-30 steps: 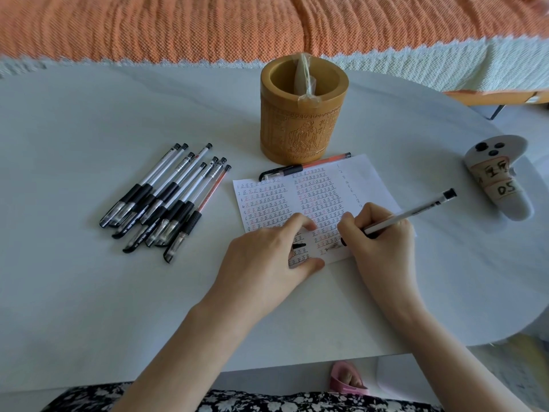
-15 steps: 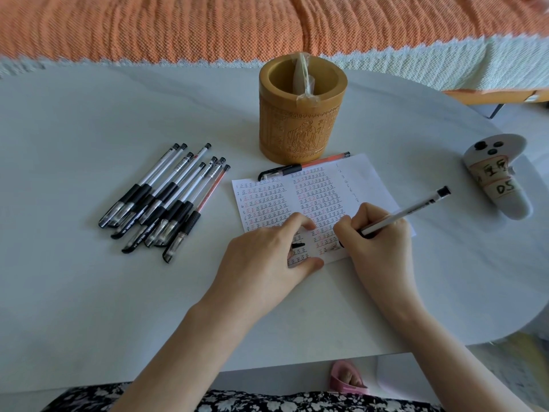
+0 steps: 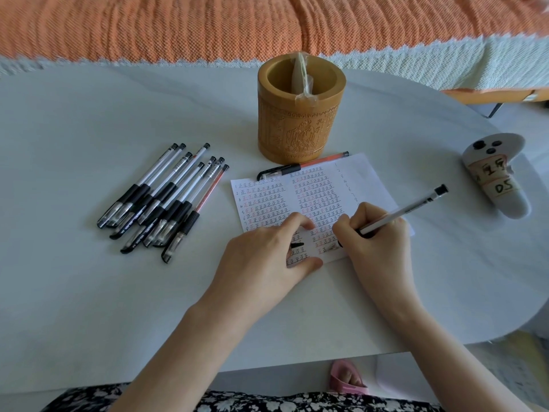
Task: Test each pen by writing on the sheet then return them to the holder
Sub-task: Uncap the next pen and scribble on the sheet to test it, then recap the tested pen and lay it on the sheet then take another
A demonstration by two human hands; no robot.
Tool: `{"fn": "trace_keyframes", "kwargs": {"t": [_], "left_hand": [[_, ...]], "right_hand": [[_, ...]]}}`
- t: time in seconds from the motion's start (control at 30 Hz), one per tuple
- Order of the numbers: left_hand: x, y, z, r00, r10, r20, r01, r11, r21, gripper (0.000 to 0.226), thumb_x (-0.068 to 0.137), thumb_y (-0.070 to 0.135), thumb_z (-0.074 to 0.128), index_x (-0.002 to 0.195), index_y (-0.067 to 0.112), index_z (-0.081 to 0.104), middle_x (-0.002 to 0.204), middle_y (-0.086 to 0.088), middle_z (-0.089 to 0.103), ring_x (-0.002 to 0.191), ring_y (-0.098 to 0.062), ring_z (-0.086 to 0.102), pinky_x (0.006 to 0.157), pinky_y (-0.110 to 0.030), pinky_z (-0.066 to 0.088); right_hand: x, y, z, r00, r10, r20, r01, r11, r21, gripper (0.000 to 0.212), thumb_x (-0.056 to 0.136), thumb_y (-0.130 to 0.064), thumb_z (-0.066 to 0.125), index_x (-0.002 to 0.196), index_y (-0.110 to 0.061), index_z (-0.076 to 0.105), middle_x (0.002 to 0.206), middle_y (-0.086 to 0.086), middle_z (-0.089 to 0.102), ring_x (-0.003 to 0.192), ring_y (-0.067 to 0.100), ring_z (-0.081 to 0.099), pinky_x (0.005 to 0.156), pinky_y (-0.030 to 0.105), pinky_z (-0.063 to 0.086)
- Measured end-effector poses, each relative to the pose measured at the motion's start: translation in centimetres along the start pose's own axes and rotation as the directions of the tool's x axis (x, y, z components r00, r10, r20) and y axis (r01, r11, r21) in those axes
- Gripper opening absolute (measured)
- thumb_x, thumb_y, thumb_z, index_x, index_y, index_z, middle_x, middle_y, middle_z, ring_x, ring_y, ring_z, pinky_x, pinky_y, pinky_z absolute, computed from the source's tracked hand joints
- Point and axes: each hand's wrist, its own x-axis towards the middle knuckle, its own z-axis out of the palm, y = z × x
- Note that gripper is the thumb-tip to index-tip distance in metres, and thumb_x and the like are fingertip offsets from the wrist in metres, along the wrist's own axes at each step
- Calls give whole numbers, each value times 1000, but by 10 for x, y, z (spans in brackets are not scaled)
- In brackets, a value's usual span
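Note:
A white sheet [image 3: 367, 176] filled with rows of small written marks lies on the table in front of a carved wooden holder [image 3: 300, 129]. My right hand [image 3: 378, 251] grips a clear black-ink pen [image 3: 416, 208], tip down on the sheet's lower right part. On the sheet's lower edge rests my left hand [image 3: 261, 263], index finger and thumb spread, with a small black pen cap [image 3: 297, 244] poking out from under it. Several capped pens [image 3: 166, 203] lie bunched to the left. A red pen [image 3: 309, 166] lies along the sheet's top edge.
The holder contains only a clear plastic wrapper [image 3: 303, 81]. A white controller [image 3: 493, 179] with taped labels lies at the right of the white table [image 3: 89, 292]. An orange bedcover [image 3: 208, 25] runs behind the table's far edge. A pink slipper [image 3: 344, 379] shows below the near edge.
My right hand has shifted slightly left along the sheet and the pen's tail end swung with it. The left hand has stayed in place.

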Motion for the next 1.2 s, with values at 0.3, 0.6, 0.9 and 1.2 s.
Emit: {"fn": "trace_keyframes", "kwargs": {"t": [0.3,0.6,0.9,1.2], "left_hand": [[0,0,0,1000,11,-7,-11,1000,2,42,80,58,57,116,43,41,93,13,64,89,-5,63,76,-30,52],[-1,1,-2,1000,19,-13,-19,1000,2,42,81,58,56,117,44,41,87,18,54,90,-4,63,75,-27,51],[-1,0,-3,999,41,-4,-42,999,-11,41,81,57,56,117,43,42,87,13,60,87,-5,61,74,-28,51],[-2,-3,-9,983,114,146,-27,867,-498,32,98,21,42,124,38,41,87,10,58,83,-12,56,79,-28,44]], "right_hand": [[1,-2,-1,1000,-3,-12,3,1000,10,36,74,5,57,55,-3,28,51,-4,20,47,8,21,42,15,17],[1,-4,-1,1000,-6,-11,6,1000,12,36,74,7,57,55,-2,27,51,-4,20,48,8,20,42,15,18],[1,-3,-1,1000,-11,-14,11,1000,8,36,74,7,57,56,0,27,51,-4,20,48,8,20,43,17,17],[14,-14,-11,990,136,40,-138,858,494,47,87,-1,60,48,-15,36,39,-8,34,39,10,28,42,19,27]]}}
